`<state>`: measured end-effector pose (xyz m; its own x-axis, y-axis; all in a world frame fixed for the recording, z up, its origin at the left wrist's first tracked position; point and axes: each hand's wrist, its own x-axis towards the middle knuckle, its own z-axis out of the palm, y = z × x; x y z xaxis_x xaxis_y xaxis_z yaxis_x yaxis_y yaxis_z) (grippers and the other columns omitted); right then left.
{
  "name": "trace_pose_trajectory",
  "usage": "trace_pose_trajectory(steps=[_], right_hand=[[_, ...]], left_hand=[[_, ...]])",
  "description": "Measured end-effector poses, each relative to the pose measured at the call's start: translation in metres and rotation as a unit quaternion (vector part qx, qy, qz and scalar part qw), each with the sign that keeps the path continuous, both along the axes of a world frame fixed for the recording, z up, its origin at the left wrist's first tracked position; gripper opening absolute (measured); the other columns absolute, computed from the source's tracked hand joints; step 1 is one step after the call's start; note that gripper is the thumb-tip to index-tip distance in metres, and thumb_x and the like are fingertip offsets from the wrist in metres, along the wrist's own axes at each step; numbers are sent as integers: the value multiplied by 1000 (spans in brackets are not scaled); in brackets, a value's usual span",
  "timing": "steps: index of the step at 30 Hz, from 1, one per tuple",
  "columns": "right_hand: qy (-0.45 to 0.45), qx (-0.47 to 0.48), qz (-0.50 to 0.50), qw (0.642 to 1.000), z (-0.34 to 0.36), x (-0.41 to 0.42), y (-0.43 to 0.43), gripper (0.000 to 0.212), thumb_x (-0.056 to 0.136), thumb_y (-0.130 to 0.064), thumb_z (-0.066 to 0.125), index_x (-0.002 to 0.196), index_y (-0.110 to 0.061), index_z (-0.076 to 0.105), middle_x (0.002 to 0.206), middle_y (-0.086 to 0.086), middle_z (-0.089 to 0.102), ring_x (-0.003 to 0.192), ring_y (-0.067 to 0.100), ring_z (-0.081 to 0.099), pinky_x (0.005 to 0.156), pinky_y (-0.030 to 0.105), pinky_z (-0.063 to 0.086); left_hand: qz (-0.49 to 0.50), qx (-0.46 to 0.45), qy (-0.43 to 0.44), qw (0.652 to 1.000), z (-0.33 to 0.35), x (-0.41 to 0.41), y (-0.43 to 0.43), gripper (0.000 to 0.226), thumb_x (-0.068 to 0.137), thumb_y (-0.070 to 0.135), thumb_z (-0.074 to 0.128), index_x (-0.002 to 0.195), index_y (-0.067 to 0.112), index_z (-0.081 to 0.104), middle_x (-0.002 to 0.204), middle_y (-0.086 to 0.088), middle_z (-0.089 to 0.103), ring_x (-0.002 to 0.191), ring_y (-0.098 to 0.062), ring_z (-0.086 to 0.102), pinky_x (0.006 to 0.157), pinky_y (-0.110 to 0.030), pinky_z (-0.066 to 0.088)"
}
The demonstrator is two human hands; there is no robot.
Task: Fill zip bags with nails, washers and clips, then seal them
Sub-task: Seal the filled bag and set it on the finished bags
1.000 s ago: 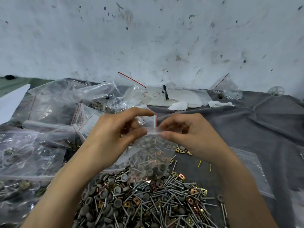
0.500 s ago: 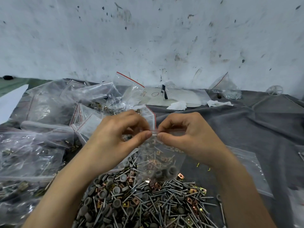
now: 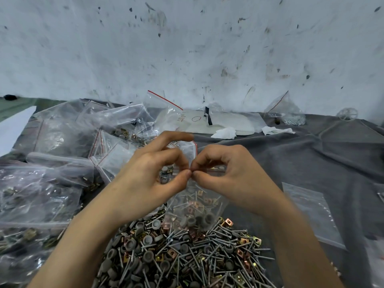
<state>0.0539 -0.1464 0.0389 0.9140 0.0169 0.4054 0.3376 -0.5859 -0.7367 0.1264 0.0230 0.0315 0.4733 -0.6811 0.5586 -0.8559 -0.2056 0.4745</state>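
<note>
Pinching the top edge of a part-filled zip bag (image 3: 197,206) are the left hand (image 3: 149,179) and right hand (image 3: 230,177), thumbs nearly touching, above the loose hardware pile (image 3: 182,254).

Bare forearms (image 3: 83,235) lead to bare left grip (image 3: 152,180) and right grip (image 3: 233,179).
</note>
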Motion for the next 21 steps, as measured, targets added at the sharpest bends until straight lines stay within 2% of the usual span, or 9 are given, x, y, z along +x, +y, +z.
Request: trace_pose_trajectory(steps=[2,7,10,14,17,21], right_hand=[[6,-6,-2,1000,-2,2,0,11,77,-7,72,74,-17,70,75,0,69,76,11,65,81,39,52],[59,-2,3,998,0,-1,-16,8,78,-13,75,74,-18,69,77,-2,71,78,13,67,81,32,54],[43,-31,7,999,0,-2,-21,10,79,-15,74,74,-20,68,75,-6,70,77,7,66,78,25,52],[43,-28,21,998,-3,1,-15,9,80,-15,74,74,-19,68,77,-3,70,79,11,66,83,34,53],[60,-20,18,998,-3,1,-20,13,79,-22,75,70,-21,66,71,-4,67,72,9,63,75,34,52],[50,-44,43,997,-3,1,-20,16,83,-17,72,70,-17,63,68,-7,61,70,5,58,73,34,49]], left_hand=[[1,6,4,1000,0,0,1,27,83,41,51,78,18,64,131,12,52,107,-3,60,94,-32,46],[-2,14,-15,1000,0,0,1,28,85,39,50,78,15,63,133,9,51,104,-2,59,93,-22,41],[-14,38,-6,999,-2,0,-1,29,86,43,48,79,17,60,133,10,50,118,2,51,97,-14,36],[-15,69,2,998,-4,0,-2,21,90,36,55,77,19,58,132,11,50,124,3,46,99,-12,33],[-7,55,6,998,-3,1,-1,20,87,30,56,72,18,55,132,12,51,118,3,51,95,-12,35],[-15,51,12,999,-3,-1,-2,30,86,43,47,68,19,51,131,15,51,115,2,52,93,-14,37]])
